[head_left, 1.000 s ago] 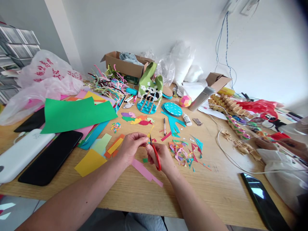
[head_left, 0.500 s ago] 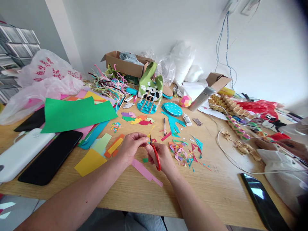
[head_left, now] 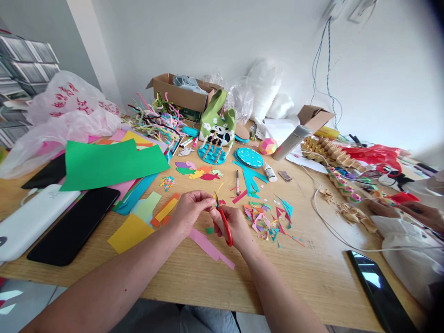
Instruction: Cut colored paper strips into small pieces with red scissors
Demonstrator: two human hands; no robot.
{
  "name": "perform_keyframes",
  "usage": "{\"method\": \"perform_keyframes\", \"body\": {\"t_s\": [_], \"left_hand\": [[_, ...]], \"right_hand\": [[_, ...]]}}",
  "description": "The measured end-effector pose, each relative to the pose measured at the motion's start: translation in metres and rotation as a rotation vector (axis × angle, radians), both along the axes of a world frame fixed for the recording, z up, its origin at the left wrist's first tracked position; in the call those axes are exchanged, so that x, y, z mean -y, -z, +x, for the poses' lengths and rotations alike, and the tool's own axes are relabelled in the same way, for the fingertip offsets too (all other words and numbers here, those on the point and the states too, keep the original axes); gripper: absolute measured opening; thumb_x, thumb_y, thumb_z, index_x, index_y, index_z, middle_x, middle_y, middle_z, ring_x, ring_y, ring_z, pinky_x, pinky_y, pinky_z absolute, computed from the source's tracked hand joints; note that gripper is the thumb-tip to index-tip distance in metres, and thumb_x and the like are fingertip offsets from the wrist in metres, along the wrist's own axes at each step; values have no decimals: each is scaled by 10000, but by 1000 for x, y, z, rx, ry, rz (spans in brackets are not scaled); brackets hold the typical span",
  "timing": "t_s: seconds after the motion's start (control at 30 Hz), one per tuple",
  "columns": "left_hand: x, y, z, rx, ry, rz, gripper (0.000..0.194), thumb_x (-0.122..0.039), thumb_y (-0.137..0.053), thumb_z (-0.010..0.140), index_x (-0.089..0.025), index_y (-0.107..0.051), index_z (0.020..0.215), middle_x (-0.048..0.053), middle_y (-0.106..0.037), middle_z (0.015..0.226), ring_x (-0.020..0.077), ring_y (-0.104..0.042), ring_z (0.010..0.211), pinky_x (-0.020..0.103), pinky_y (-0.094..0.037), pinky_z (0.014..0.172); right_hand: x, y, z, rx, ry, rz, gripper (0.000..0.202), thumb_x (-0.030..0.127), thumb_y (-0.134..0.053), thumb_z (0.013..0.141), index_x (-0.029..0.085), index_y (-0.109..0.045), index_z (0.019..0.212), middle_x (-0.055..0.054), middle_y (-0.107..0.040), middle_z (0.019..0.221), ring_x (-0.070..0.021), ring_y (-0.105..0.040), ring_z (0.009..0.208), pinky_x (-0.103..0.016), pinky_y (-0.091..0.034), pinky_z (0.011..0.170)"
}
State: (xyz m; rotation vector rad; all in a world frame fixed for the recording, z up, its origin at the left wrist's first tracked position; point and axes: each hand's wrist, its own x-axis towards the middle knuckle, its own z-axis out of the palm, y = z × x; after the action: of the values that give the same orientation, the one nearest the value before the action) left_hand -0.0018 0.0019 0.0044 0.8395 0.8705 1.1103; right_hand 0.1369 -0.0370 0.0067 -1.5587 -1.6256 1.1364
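My right hand (head_left: 237, 227) is closed round a pair of small scissors (head_left: 227, 229) with red handles, whose dark blades point away from me. Close beside the blades, the thumb and fingers of my left hand (head_left: 189, 210) are pinched on a thin yellow paper strip (head_left: 219, 188), mostly hidden by the fingers. Beyond my hands lie several cut paper fish (head_left: 210, 176) in different colours. Below them a pink paper strip (head_left: 208, 245) rests on the table, and to the right is a heap of colourful paper scraps (head_left: 265, 219).
Green paper (head_left: 111, 164), a white power bank (head_left: 34, 219) and a black phone (head_left: 74, 226) lie at left. A pen (head_left: 237, 181), glue bottle (head_left: 269, 172) and grey flask (head_left: 291, 143) stand or lie ahead. Another person's hands (head_left: 416, 210) are at right, near a second phone (head_left: 379, 289).
The view has shifted very slightly. Both hands stay nearly in place, and the yellow paper strip beside the scissor blades shows at a slightly different position.
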Motion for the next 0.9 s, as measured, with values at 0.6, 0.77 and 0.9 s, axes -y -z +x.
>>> {"method": "perform_keyframes", "body": {"t_s": [0.6, 0.77, 0.9], "left_hand": [[-1, 1, -1, 18, 48, -5, 88, -201, -733, 593, -146, -665, 598, 1, -616, 578, 101, -526, 551, 238, -382, 565], [-1, 0, -2, 36, 58, -9, 98, -205, -732, 594, -150, -651, 592, -5, -610, 573, 101, -528, 546, 241, -387, 567], [-2, 0, -2, 29, 47, -13, 99, -205, -733, 593, -150, -651, 598, -6, -609, 580, 100, -529, 559, 240, -391, 578]], "right_hand": [[2, -6, 0, -45, 6, -38, 512, 646, -588, 777, 169, -510, 606, -12, -576, 476, -109, -510, 387, -187, -337, 370], [2, -7, 0, -56, 6, -43, 500, 634, -598, 776, 173, -505, 606, -3, -561, 464, -107, -502, 386, -186, -330, 370], [2, -6, 1, -44, 1, -38, 486, 613, -598, 787, 173, -501, 605, -4, -561, 466, -110, -508, 392, -187, -335, 375]]}}
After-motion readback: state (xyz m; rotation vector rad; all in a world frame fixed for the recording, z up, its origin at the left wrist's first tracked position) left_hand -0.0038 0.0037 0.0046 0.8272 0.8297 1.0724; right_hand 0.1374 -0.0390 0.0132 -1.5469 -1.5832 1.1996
